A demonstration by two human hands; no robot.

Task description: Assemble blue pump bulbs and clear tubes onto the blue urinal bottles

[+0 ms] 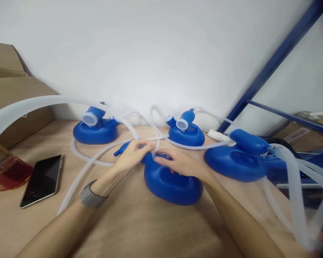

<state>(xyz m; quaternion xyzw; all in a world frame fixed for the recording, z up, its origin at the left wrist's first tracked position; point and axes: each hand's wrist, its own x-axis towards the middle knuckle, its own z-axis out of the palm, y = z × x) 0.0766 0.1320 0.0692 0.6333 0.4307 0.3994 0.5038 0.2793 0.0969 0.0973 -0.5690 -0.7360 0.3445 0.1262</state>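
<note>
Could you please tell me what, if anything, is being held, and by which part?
The right grip lies on the near bottle, at its handle; the left grip is by its neck. Whether either actually holds it cannot be told.

Place: apparently a workshop
Desk (110, 229): four matching blue bottles (174, 190), white hoses (294, 179)
Rack (274, 61): blue metal, right
Box (8, 85): cardboard, left

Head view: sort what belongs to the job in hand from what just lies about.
Likely the job: front blue bottle, at the left hand and right hand; white hoses; other blue bottles.

Seemingly lying about: phone; cardboard box; reddish container.
</note>
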